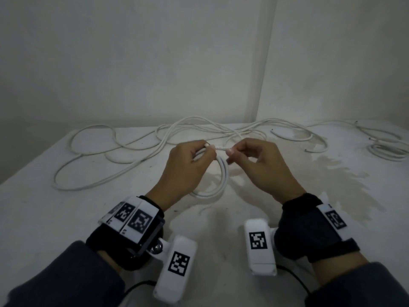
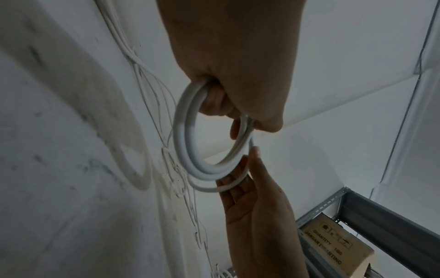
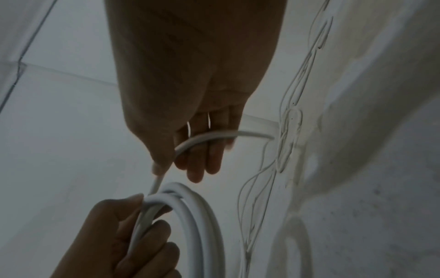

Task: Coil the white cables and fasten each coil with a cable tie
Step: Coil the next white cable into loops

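Both hands hold one white cable above the table [image 1: 66, 218]: the left hand [image 1: 188, 165] has its fingers curled round the top of a coil [image 1: 218, 182] of several turns, and the right hand [image 1: 259, 165] pinches the cable's thin free end [image 1: 221, 148] between thumb and fingertip. That end runs roughly level from hand to hand; the coil hangs below the left hand with its long axis up and down, its lowest turns close to or on the tabletop, which cannot be told. Loose cables [image 1: 132, 147] sprawl across the far half of the table, with more strands at the right edge [image 1: 385, 149]. From the left wrist, the coil [image 2: 188, 143] shows as an open ring with the right hand's fingers [image 2: 238, 188] behind its lower turns, and beyond them a metal shelf [image 2: 381, 216] carrying a cardboard box [image 2: 338, 248], seen in no other view. From the right wrist, a stretch of cable [image 3: 214, 136] crosses the right hand's fingers [image 3: 202, 161], a detail the head view hides.
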Motion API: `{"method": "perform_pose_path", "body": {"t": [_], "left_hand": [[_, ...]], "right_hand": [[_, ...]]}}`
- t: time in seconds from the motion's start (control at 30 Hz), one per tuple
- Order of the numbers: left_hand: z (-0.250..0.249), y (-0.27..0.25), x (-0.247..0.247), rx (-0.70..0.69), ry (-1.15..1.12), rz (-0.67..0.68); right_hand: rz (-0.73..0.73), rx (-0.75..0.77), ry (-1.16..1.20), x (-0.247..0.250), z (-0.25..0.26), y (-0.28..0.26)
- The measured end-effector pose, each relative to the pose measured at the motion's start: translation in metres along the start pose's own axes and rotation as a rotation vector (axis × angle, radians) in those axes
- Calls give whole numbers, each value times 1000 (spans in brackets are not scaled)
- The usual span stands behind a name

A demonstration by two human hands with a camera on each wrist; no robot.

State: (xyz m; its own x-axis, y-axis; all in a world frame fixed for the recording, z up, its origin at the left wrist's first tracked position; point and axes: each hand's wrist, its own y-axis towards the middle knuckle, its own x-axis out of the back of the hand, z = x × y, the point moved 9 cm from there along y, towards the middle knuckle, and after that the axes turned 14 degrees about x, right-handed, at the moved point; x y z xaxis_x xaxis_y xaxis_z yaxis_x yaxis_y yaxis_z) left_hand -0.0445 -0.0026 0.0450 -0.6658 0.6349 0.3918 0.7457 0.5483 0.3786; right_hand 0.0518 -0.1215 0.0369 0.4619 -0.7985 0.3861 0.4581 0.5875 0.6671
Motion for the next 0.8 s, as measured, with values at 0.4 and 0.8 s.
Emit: {"method": "perform_pose_path", "body": {"t": [0.4, 0.8], "left_hand": [[34, 3, 25, 270, -376, -254], [43, 0, 21, 406, -504, -247]], "right_hand": [[120, -323, 568, -45, 1, -12], [253, -538, 952, -67, 1, -28]]}}
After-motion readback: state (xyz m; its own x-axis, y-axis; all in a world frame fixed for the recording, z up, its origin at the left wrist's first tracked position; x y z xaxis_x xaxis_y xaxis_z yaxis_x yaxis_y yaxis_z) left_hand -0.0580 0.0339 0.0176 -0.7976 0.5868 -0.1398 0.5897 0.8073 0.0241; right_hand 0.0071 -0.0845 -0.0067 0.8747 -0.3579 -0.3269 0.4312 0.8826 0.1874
